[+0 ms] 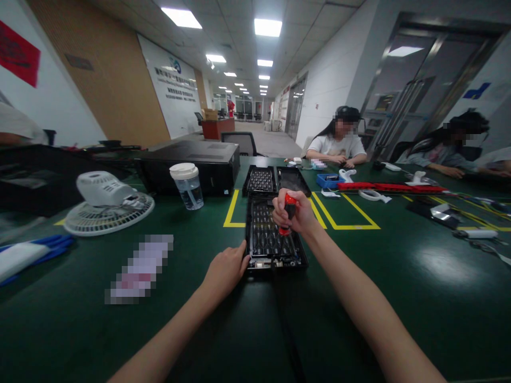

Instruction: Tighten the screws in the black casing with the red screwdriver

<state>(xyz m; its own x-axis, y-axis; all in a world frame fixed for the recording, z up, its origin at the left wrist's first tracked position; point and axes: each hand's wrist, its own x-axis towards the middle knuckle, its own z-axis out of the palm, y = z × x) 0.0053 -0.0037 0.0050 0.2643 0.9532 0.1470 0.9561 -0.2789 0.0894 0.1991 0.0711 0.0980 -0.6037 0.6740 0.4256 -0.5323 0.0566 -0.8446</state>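
Observation:
On the green table in front of me lies a shallow black plastic housing (263, 226), with rows of rounded dark shapes inside and small metal and white parts along its near edge. My right hand (297, 210) is wrapped round the red and black handle of a screwdriver (284, 231). Its shaft points down toward the housing's near edge; whether the tip touches a screw is too small to tell. Against the housing's left side rests my left hand (227, 268), fingers laid along the edge. A dark cable or strap (282, 319) runs from the near edge toward me.
Behind the housing lie two more black trays (260, 180). Leftward stand a lidded plastic cup (187, 186), a white fan (107, 205), a big black case (191, 159) and a pixelated flat object (141, 268). A blue bin (329, 180) and tape roll (369, 195) lie right. Co-workers (339, 141) sit beyond.

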